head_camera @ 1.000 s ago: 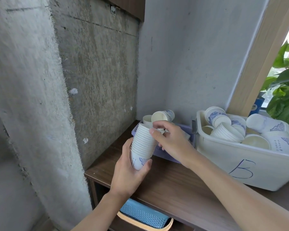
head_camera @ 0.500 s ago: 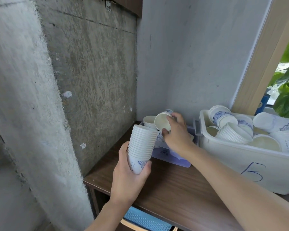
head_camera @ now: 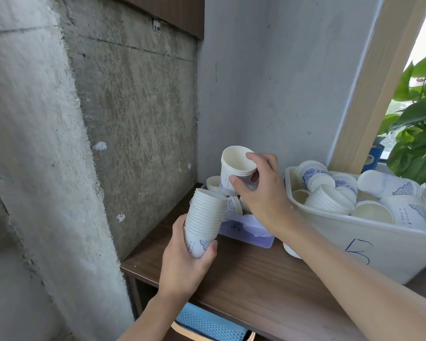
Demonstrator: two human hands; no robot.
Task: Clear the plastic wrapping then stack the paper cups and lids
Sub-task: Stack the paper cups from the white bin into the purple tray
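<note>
Gripping a tall stack of paper cups around its base, my left hand held it tilted over the wooden table, near the concrete wall. My right hand pinched a shorter nest of cups between thumb and fingers, its open mouth facing me, just above the tall stack's rim. Behind them a shallow purple tray on the table held more cups, and a white bin beside it was heaped with others.
</note>
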